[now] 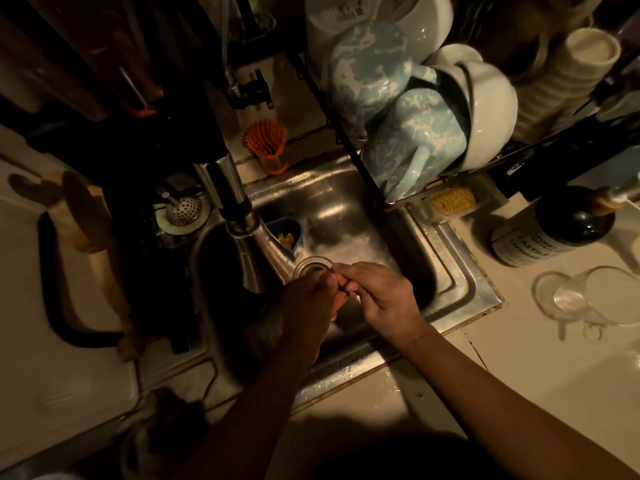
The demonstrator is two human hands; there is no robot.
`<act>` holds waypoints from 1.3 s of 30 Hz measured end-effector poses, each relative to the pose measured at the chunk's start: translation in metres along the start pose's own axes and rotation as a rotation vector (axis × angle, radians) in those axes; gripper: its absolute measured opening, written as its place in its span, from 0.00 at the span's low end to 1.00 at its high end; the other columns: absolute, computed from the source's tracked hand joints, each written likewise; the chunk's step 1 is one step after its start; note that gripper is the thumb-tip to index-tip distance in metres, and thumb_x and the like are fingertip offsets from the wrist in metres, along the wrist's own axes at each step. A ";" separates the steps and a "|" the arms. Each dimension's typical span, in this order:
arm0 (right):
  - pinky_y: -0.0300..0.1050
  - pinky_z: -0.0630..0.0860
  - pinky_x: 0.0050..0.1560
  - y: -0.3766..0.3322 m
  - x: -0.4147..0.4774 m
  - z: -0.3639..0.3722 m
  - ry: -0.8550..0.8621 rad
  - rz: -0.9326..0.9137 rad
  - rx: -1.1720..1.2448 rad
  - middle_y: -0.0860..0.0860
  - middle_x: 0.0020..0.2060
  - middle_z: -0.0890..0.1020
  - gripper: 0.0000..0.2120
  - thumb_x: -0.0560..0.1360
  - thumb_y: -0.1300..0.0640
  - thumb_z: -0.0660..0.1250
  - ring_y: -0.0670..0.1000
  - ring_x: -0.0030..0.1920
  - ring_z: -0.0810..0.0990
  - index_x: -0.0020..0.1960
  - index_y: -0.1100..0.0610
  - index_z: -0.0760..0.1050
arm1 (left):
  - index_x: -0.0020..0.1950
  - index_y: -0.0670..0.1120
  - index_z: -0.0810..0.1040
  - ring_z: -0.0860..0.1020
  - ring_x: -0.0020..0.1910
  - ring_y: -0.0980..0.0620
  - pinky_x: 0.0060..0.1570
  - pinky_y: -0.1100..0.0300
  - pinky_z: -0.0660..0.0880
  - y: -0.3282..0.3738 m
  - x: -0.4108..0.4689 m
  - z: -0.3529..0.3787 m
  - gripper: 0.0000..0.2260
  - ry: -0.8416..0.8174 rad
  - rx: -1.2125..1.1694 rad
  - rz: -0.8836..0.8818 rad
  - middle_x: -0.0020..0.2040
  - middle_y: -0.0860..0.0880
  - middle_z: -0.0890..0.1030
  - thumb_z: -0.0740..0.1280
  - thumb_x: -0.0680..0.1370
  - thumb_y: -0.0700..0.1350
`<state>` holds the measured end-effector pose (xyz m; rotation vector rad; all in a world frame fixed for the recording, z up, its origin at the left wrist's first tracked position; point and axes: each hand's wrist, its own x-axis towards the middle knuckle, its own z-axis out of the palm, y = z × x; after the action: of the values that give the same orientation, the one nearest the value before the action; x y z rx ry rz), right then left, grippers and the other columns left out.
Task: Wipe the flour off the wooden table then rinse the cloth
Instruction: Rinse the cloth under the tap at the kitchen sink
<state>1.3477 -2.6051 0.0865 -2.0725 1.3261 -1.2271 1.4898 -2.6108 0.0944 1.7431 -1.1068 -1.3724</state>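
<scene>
A: Head view, item one: sink, faucet over drain.

B: Item two: left hand and right hand, pinched shut on cloth, probably; dim. Advice: knead under the stream, squeeze thoroughly.
</scene>
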 end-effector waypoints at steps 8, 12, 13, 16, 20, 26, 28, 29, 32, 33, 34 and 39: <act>0.44 0.80 0.44 -0.012 0.013 -0.021 -0.100 1.059 1.094 0.56 0.47 0.83 0.19 0.76 0.49 0.66 0.51 0.37 0.81 0.65 0.54 0.78 | 0.54 0.35 0.79 0.76 0.38 0.61 0.44 0.72 0.70 0.011 0.004 -0.021 0.28 -0.045 0.071 0.489 0.35 0.59 0.76 0.59 0.80 0.61; 0.36 0.78 0.38 -0.016 0.010 -0.027 -0.314 1.062 1.284 0.63 0.51 0.77 0.20 0.79 0.52 0.66 0.47 0.35 0.79 0.67 0.61 0.75 | 0.52 0.41 0.84 0.75 0.49 0.70 0.56 0.75 0.67 0.011 0.000 -0.027 0.12 -0.084 0.313 0.671 0.43 0.54 0.82 0.64 0.80 0.47; 0.34 0.76 0.36 -0.016 0.012 -0.028 -0.335 1.047 1.312 0.64 0.51 0.76 0.21 0.79 0.53 0.68 0.48 0.37 0.78 0.67 0.64 0.75 | 0.50 0.42 0.84 0.76 0.46 0.66 0.56 0.76 0.66 0.013 -0.002 -0.029 0.11 -0.102 0.335 0.716 0.41 0.52 0.82 0.64 0.79 0.46; 0.33 0.71 0.34 -0.016 0.011 -0.027 -0.300 0.877 1.187 0.57 0.43 0.81 0.21 0.76 0.57 0.68 0.46 0.37 0.76 0.66 0.67 0.76 | 0.44 0.49 0.81 0.74 0.37 0.64 0.49 0.75 0.68 0.015 -0.007 -0.028 0.07 -0.114 0.276 0.693 0.33 0.57 0.78 0.65 0.79 0.46; 0.35 0.75 0.40 -0.024 0.010 -0.019 -0.149 0.583 0.848 0.44 0.40 0.84 0.20 0.74 0.60 0.65 0.42 0.36 0.78 0.65 0.67 0.76 | 0.42 0.53 0.77 0.75 0.36 0.65 0.42 0.66 0.72 0.015 -0.009 -0.020 0.08 -0.032 0.124 0.584 0.34 0.63 0.77 0.62 0.80 0.51; 0.39 0.77 0.54 -0.009 -0.015 0.002 0.039 0.183 0.143 0.46 0.55 0.84 0.25 0.83 0.42 0.52 0.47 0.52 0.83 0.62 0.57 0.80 | 0.40 0.54 0.82 0.69 0.27 0.58 0.29 0.62 0.67 0.013 -0.033 0.007 0.09 0.009 -0.238 0.327 0.27 0.54 0.73 0.65 0.76 0.54; 0.41 0.77 0.58 0.000 -0.020 0.006 0.032 0.116 0.067 0.53 0.55 0.84 0.28 0.84 0.44 0.50 0.51 0.55 0.83 0.61 0.62 0.80 | 0.40 0.56 0.82 0.67 0.28 0.57 0.29 0.61 0.65 0.009 -0.034 0.012 0.08 0.023 -0.324 0.279 0.28 0.52 0.72 0.66 0.75 0.54; 0.43 0.77 0.59 0.002 -0.019 0.006 0.017 0.092 0.050 0.55 0.55 0.84 0.27 0.84 0.45 0.50 0.53 0.55 0.83 0.61 0.64 0.80 | 0.39 0.56 0.82 0.67 0.28 0.57 0.30 0.61 0.65 0.007 -0.032 0.013 0.07 0.049 -0.359 0.244 0.28 0.52 0.73 0.67 0.73 0.55; 0.45 0.77 0.60 0.009 -0.011 0.008 -0.038 0.060 -0.029 0.57 0.56 0.84 0.25 0.84 0.48 0.52 0.54 0.56 0.82 0.62 0.64 0.79 | 0.34 0.52 0.80 0.67 0.30 0.56 0.33 0.59 0.65 0.008 -0.024 0.016 0.08 0.117 -0.445 0.140 0.29 0.51 0.72 0.68 0.71 0.53; 0.41 0.76 0.59 0.009 -0.007 0.007 -0.063 0.107 -0.002 0.55 0.56 0.84 0.24 0.84 0.47 0.53 0.52 0.56 0.82 0.63 0.62 0.79 | 0.35 0.48 0.80 0.67 0.30 0.55 0.34 0.59 0.66 0.008 -0.019 0.016 0.09 0.139 -0.450 0.140 0.29 0.50 0.72 0.69 0.73 0.51; 0.39 0.75 0.58 0.005 0.001 0.006 -0.079 0.208 0.086 0.53 0.55 0.84 0.22 0.83 0.46 0.56 0.49 0.54 0.82 0.63 0.60 0.79 | 0.37 0.44 0.79 0.68 0.30 0.56 0.34 0.60 0.67 0.009 -0.013 0.014 0.10 0.151 -0.433 0.162 0.29 0.51 0.73 0.68 0.75 0.48; 0.42 0.79 0.37 -0.009 0.028 -0.018 -0.236 1.183 1.215 0.59 0.41 0.85 0.29 0.81 0.37 0.53 0.50 0.33 0.83 0.60 0.59 0.80 | 0.39 0.48 0.77 0.71 0.29 0.61 0.37 0.66 0.72 0.011 0.006 -0.010 0.11 0.050 -0.302 0.364 0.28 0.54 0.74 0.64 0.79 0.51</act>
<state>1.3428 -2.6231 0.1157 -0.3834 0.9457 -0.7759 1.4977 -2.6215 0.1039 1.2810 -1.0637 -1.1911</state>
